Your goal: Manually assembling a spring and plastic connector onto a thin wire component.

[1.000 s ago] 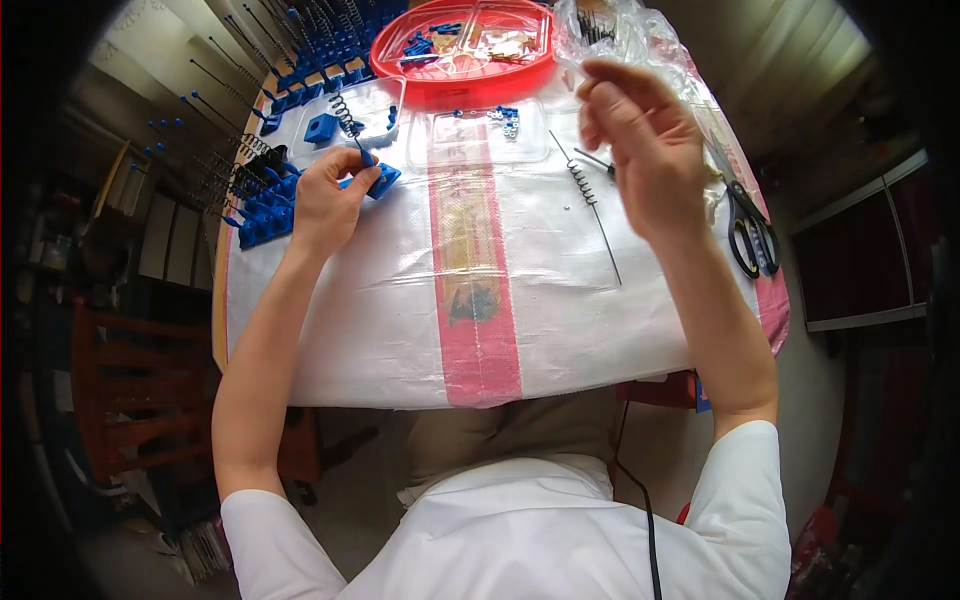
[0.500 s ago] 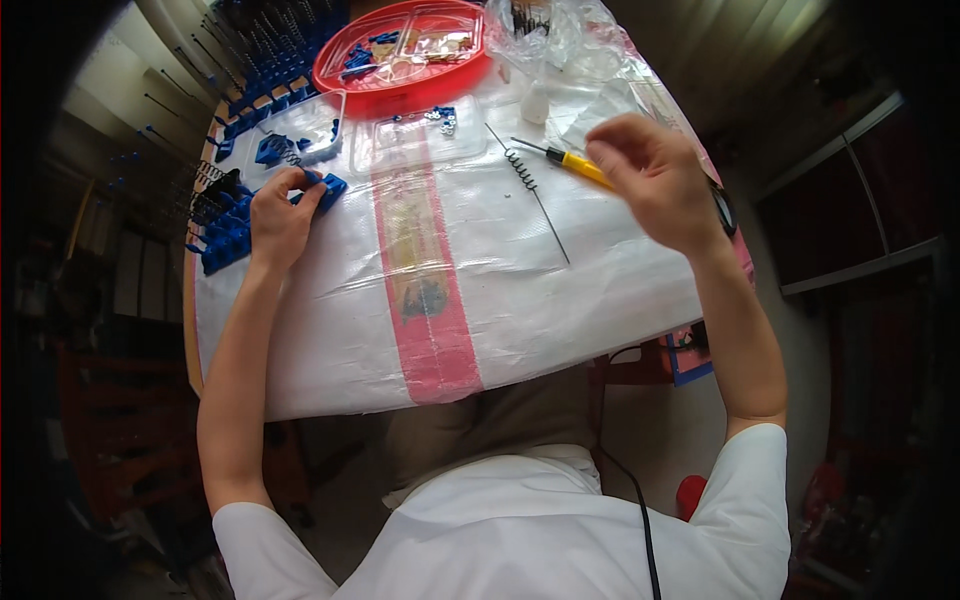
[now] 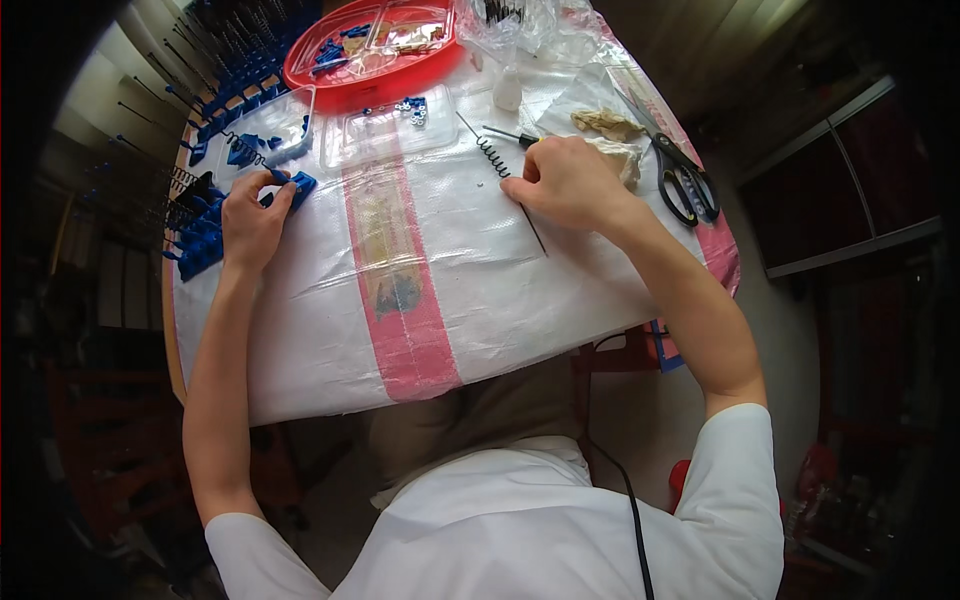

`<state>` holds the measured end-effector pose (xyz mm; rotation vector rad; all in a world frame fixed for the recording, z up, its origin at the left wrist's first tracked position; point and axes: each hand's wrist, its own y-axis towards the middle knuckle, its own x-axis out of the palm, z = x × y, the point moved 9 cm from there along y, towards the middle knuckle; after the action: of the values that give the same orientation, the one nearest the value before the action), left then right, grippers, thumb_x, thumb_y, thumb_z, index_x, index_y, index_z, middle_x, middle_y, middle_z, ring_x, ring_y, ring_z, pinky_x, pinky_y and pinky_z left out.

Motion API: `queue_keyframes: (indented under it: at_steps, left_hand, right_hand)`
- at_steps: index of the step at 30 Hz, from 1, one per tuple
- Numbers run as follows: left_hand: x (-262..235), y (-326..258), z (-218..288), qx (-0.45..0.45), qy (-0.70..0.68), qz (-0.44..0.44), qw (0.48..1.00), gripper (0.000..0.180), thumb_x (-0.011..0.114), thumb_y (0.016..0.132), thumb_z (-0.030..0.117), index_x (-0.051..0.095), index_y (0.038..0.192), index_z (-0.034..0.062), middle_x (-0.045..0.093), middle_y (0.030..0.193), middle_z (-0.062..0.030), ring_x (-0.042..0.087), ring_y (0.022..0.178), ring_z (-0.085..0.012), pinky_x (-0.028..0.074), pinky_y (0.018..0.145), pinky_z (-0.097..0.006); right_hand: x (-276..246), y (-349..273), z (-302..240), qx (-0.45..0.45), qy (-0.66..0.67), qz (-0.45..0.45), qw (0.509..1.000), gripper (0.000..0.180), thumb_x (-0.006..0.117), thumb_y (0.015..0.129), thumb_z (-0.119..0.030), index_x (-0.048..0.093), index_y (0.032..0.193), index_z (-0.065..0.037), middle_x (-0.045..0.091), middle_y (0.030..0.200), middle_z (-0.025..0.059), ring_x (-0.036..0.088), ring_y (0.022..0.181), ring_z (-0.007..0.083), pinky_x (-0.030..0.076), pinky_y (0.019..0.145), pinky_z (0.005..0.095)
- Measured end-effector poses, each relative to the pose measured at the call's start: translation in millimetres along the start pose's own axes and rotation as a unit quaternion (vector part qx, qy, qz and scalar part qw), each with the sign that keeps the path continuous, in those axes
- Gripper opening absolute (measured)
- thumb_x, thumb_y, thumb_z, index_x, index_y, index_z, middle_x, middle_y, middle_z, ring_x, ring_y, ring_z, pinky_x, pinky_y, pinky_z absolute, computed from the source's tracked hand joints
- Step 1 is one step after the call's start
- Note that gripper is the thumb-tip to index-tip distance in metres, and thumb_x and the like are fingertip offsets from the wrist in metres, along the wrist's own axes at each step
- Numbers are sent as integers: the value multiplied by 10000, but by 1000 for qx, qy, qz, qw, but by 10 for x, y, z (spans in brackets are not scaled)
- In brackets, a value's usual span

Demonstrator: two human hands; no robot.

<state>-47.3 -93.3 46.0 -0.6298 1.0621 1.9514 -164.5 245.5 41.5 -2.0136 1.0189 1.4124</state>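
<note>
At the left of the table, my left hand [image 3: 252, 222] is closed on a blue plastic part [image 3: 300, 188]. A dark wire coil [image 3: 244, 148] runs out beyond that hand's fingers. My right hand [image 3: 572, 185] reaches down over the middle right, thumb and index finger pinched at a dark coiled metal rod [image 3: 490, 152] lying on the sheet. The rod's straight end [image 3: 535, 235] sticks out below the fingers. A screwdriver [image 3: 508, 134] lies close by; its shaft shows, while most of its handle is hidden under the hand.
Scissors [image 3: 682, 180] lie right of crumpled tan scraps [image 3: 606, 124]. Clear plastic trays [image 3: 340, 150] hold small blue and white parts. A red round tray [image 3: 372, 88] stands at the back. Blue racks with upright coiled rods [image 3: 200, 245] line the left edge.
My right hand has come down and left from above the screwdriver to the coiled rod. Scissors and tan scraps have come into sight. My left hand keeps its hold; the whole view has shifted slightly.
</note>
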Motion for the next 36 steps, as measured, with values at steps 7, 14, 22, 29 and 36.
queue_keyframes:
  at_steps: [7,14,22,29,36]
  left_hand:
    - [-59,-59,37,23,9,8,1000,282,741,805,125,685,1053,2,677,1083,-138,653,987,-254,490,827,-313]
    - [-614,-458,462,76,31,71,994,291,678,853,47,643,1135,-13,677,1073,-118,650,983,-230,491,863,-307]
    - [154,-880,1295,-210,-465,-203,836,303,643,899,92,614,1157,-64,685,930,-112,626,773,-118,492,720,-249]
    - [554,-1080,2180,26,-207,-307,928,336,671,855,76,624,1175,-19,673,996,-124,647,806,-175,497,742,-271]
    - [382,-1102,2825,437,20,-128,890,511,593,781,66,544,1277,-46,584,1188,-157,609,978,-270,453,892,-401]
  right_hand:
    - [10,23,-22,-13,2,-11,1000,238,644,775,-215,666,751,21,666,746,187,657,744,326,505,717,407]
    - [-253,-297,-130,-49,143,-43,988,208,656,788,-158,616,730,37,623,654,133,611,628,207,480,626,337]
    - [-309,-883,-397,-98,264,-74,957,113,691,760,-43,601,730,19,601,598,82,556,536,129,453,520,287]
    - [-202,-1010,-487,-97,253,-120,955,151,680,754,-113,628,757,28,630,654,147,628,599,253,497,586,342]
    - [133,-804,-569,-83,512,-245,819,197,588,810,-79,704,911,44,648,701,38,571,595,95,441,527,248]
